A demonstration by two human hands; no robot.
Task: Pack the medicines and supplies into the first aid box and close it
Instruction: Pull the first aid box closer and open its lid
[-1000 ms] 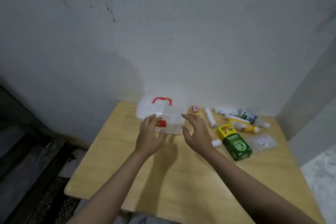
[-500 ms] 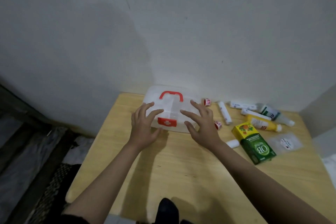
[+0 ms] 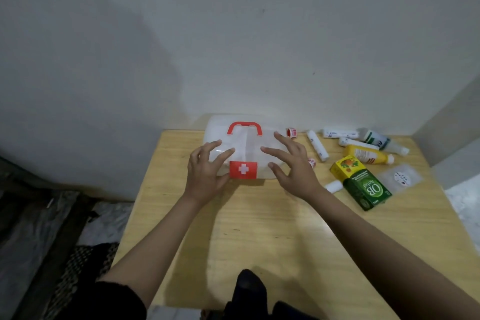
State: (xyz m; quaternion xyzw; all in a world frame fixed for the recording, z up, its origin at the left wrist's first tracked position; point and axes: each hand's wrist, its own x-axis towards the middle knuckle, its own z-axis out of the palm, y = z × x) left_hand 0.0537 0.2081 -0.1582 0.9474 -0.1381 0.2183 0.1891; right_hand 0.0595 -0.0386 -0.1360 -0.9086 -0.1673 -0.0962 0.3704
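A clear plastic first aid box [image 3: 246,143] with a red handle and a red latch bearing a white cross sits closed at the far side of the wooden table [image 3: 259,228]. My left hand [image 3: 205,171] rests with spread fingers on the lid's left front. Over the lid's right front is my right hand [image 3: 293,166], fingers also apart. Right of the box lie a green and yellow carton [image 3: 361,182], a yellow bottle [image 3: 366,154], white tubes [image 3: 318,148], a white and green bottle [image 3: 381,141], small red-marked rolls [image 3: 292,132] and a clear packet [image 3: 401,178].
A grey wall stands right behind the table, and another wall closes in the right side. Left of the table the floor holds dark mats and plastic sheeting [image 3: 39,228]. A dark object [image 3: 249,286] shows at the near table edge.
The view has tilted and come closer to the table. Both hands have settled on the box lid with fingers spread wider; the latch with the cross now shows between them.
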